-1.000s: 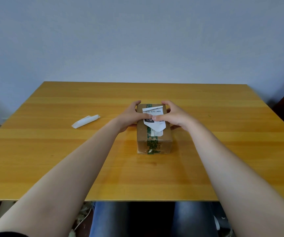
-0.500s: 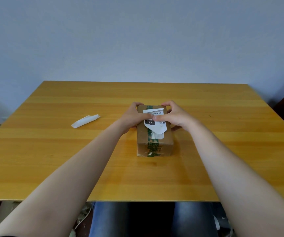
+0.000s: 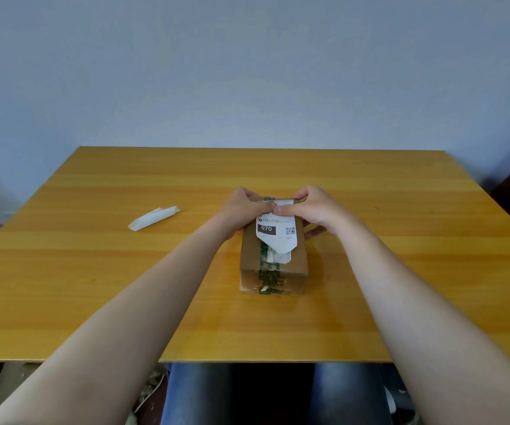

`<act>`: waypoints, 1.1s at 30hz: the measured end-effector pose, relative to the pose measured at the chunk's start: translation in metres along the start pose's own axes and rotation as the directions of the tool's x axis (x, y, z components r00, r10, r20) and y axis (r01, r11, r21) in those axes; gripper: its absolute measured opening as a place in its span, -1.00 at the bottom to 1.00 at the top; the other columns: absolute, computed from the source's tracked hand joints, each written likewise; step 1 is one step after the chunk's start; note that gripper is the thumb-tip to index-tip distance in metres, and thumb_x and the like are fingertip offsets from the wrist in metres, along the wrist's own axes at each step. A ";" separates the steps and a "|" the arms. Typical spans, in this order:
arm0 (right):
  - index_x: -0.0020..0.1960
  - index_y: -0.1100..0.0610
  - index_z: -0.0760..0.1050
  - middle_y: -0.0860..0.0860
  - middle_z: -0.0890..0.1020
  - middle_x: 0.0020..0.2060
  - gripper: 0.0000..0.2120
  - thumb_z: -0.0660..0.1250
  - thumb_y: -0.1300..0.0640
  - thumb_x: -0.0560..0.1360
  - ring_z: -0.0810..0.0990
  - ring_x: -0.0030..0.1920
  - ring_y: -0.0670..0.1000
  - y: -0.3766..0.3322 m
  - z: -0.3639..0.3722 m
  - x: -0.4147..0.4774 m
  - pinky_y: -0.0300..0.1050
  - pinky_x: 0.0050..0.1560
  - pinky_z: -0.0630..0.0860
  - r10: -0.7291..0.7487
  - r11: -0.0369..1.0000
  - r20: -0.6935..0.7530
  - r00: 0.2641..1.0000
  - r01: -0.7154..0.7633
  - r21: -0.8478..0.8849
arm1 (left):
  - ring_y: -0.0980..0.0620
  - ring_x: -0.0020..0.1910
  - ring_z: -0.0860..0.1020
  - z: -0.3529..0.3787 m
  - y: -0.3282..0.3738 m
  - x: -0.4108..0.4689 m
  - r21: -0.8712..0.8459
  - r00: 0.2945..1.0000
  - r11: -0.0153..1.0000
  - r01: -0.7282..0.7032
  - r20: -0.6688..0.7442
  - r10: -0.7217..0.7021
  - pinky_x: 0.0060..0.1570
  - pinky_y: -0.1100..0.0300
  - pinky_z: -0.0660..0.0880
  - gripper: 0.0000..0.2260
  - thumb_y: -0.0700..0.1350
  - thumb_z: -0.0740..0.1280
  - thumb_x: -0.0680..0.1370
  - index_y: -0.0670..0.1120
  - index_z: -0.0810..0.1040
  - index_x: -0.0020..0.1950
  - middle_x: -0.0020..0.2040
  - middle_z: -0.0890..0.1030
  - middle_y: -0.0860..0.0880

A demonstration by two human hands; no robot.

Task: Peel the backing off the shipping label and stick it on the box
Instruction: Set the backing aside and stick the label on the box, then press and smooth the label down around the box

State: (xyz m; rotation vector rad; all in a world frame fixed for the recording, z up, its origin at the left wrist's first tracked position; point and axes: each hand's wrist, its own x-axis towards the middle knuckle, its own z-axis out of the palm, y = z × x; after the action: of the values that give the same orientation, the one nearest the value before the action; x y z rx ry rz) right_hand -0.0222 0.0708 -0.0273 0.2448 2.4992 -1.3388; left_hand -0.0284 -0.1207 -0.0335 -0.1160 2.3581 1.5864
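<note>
Box (image 3: 273,262): brown carton, green tape strip down the middle, centre of table (image 3: 94,286), long axis pointing at you. Hasn't moved vs. a sec ago.

Label (image 3: 278,233): white, on top of box, far half. "070" block and QR code now fully in view; a sec ago the far text line showed and "070" sat just under your thumbs. So your thumbs have gone from mid-label toward the far edge. Near end is folded to a point and lies over the tape; can't tell if that end is stuck down or lifting.

L hand (image 3: 241,211): curled at far-left corner of box, thumb tip flat on label's far edge. Pressing, not pinching; nothing gripped.

R hand (image 3: 315,210): mirrors it at far-right corner, thumb down on label touching L thumb, fingers wrapped past the box's far edge and right side. Also holds nothing beyond bracing the box.

Backing (image 3: 154,218): white folded strip, lying on table well to the left, apart from box. Same spot as before.

Status, as I read it: peel done, label placed, you're smoothing the far end. Remaining: run thumbs back toward you, flatten the pointed near end. Risk: a crease or bubble where the fold crosses the tape ridge.
</note>
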 end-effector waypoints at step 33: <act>0.48 0.01 0.42 0.12 0.57 0.35 -0.34 0.57 -0.16 0.49 0.72 0.05 0.34 -0.024 0.002 -0.021 0.29 -0.29 0.72 0.237 0.971 0.224 0.945 -0.235 -0.039 | -0.29 0.18 0.62 -0.030 0.027 -0.026 0.229 0.916 0.929 0.290 0.215 -0.339 -0.16 -0.30 0.70 -0.46 0.34 0.35 0.55 -0.06 0.63 0.27 0.34 0.59 -0.12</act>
State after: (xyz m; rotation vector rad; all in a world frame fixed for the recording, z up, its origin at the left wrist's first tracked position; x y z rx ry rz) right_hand -0.0086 0.0554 -0.0021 0.3548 2.2082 -1.1833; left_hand -0.0155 -0.1402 0.0091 -0.2286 2.1509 1.1427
